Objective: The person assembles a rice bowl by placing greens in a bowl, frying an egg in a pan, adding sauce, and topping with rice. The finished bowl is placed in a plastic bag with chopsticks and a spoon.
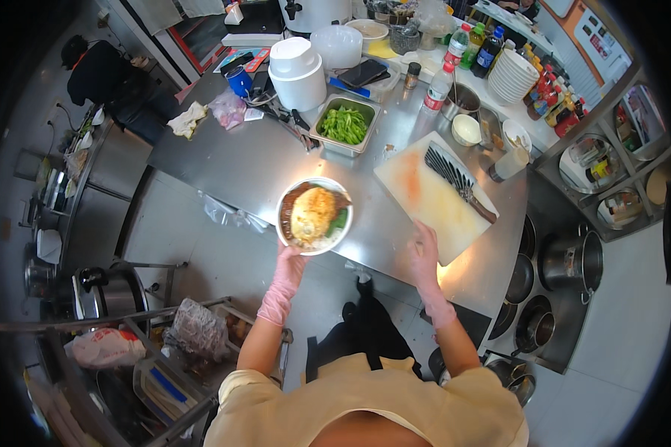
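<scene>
My left hand (292,258), in a pink glove, grips the near rim of a white bowl (346,223). Inside the bowl lie a fried egg (313,215), white rice (316,243), some green vegetable (338,222) and a dark brown topping on the left side. My right hand (424,251), gloved the same way, holds nothing; its fingers are partly bent near the left corner of a stained white cutting board (419,195). On that board rests a knife (453,176) with a patterned blade and a brown handle.
A steel pan of cut green vegetables (344,125) stands beyond the bowl on the steel table (229,151). Bottles (439,89) and stacked white bowls (511,75) line the back right. Pots (570,260) sit at right, a loaded rack (162,346) at lower left. Another person (112,78) bends at far left.
</scene>
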